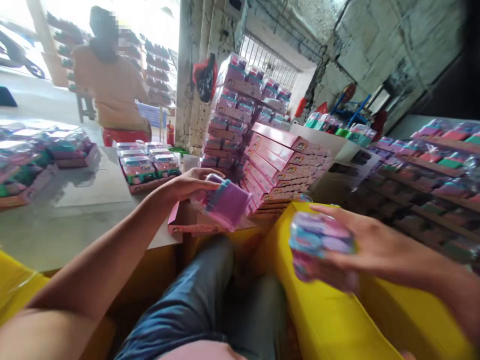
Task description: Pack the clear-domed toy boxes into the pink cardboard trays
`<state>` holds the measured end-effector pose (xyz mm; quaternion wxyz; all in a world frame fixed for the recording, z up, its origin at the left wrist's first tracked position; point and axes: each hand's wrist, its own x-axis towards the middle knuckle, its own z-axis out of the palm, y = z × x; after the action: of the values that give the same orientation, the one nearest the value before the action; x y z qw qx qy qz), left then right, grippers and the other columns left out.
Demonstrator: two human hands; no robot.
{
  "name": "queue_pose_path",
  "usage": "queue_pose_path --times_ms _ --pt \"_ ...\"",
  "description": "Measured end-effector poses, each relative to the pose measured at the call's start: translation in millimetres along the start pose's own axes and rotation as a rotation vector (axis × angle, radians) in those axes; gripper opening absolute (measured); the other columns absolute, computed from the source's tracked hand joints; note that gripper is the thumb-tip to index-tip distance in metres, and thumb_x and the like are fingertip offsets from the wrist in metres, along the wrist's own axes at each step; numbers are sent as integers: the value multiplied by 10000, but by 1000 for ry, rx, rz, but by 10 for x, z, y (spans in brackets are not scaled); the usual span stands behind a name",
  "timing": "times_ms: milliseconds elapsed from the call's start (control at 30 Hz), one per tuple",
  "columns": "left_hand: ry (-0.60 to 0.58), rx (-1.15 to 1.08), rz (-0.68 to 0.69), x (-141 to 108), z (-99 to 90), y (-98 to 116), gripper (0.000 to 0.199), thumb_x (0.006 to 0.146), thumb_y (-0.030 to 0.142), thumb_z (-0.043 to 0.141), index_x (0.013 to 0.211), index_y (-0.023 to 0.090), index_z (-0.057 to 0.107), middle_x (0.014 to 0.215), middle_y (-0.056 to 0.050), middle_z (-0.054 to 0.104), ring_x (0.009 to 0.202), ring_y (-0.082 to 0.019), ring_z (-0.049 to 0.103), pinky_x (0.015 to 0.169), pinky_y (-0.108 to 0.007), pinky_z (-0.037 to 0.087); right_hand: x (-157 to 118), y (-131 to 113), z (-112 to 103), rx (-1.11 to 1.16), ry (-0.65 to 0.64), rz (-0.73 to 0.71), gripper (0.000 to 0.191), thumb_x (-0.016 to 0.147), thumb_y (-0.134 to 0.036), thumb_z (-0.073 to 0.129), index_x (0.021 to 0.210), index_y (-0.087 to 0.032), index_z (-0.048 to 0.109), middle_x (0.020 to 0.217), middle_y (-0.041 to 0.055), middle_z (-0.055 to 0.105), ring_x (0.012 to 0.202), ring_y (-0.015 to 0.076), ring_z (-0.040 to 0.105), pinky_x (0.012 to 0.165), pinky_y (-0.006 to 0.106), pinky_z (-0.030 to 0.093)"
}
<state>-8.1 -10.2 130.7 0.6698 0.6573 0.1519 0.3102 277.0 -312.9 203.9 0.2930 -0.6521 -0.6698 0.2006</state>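
My left hand (197, 184) grips a purple and teal plastic-wrapped pack (228, 202), which is tilted above an open pink tray box (187, 225). Its fingers are wrapped over the pack's upper left end. On the right, my right hand (352, 240) is closed round a second pack (318, 242) in pink, blue and lilac. That pack is blurred and hangs over the rim of a yellow container (322, 310).
A stack of pink boxes (277, 160) stands ahead, beside piled wrapped packs (228, 110). Filled trays (150, 165) rest on the table (93, 220) at left. Laden shelves (431, 185) are at right. A person (108, 80) sits at the back left.
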Motion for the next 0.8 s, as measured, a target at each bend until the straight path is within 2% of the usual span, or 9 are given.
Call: queue_pose_path --times_ms 100,200,300,433,533,600,700,767,800 --pt "185 -98 -72 -77 -463 -267 557 558 299 908 1062 148 725 882 -83 712 681 -171 634 588 -264 546 844 259 502 -341 209 -12 806 665 -318 802 1415 -248 511 1288 130 567 1159 326 553 1095 513 412" --pt "306 -148 -96 -170 -708 -463 584 583 338 903 1100 140 716 875 -82 710 652 -160 627 533 -235 528 1641 741 1175 -303 447 -46 798 715 -363 715 1432 -140 443 1317 190 522 1229 349 507 1098 533 403" --pt "419 -186 -85 -213 -863 -650 613 638 380 870 1167 130 688 925 -93 717 651 -159 631 505 -220 519 2124 1220 1784 -241 706 -39 850 775 -378 635 1483 -52 295 1390 250 450 1307 347 436 1132 529 359" --pt "469 -332 -89 -171 -1018 -893 412 804 350 740 1139 119 674 813 -48 704 589 -120 604 508 -200 509 2421 1636 2336 -212 862 58 879 863 -476 530 1512 -23 148 1496 277 321 1393 333 334 1157 523 315" --pt "481 -445 -107 -94 -1079 -1003 238 908 296 593 1039 116 678 680 -15 652 520 -90 560 502 -183 483 2553 1828 2590 -149 857 246 879 887 -548 475 1511 -31 133 1504 286 287 1411 349 306 1146 565 303" --pt "479 -471 -77 -47 -1092 -1034 230 893 295 602 1028 125 679 680 -12 648 509 -91 551 499 -192 483 2588 1896 2690 -116 831 328 888 885 -575 471 1489 9 183 1473 320 306 1411 384 293 1144 604 276" --pt "596 -407 -27 -2 -1044 -1039 369 763 331 759 1071 144 678 755 -6 673 549 -100 570 515 -202 492 2532 1813 2721 -114 847 360 888 894 -599 453 1469 45 242 1433 353 330 1399 419 286 1134 628 265" --pt "676 -296 23 14 -941 -1026 496 670 351 842 1093 150 678 827 -7 685 612 -105 590 552 -201 500 2452 1599 2667 -98 859 281 855 910 -611 435 1492 -11 257 1452 312 329 1397 392 300 1136 597 294" --pt "675 -224 44 20 -867 -1017 541 640 363 866 1101 151 679 849 -9 683 639 -105 592 569 -197 498 2415 1455 2625 -68 828 201 835 914 -616 439 1508 -57 259 1464 276 336 1394 367 317 1138 568 316"
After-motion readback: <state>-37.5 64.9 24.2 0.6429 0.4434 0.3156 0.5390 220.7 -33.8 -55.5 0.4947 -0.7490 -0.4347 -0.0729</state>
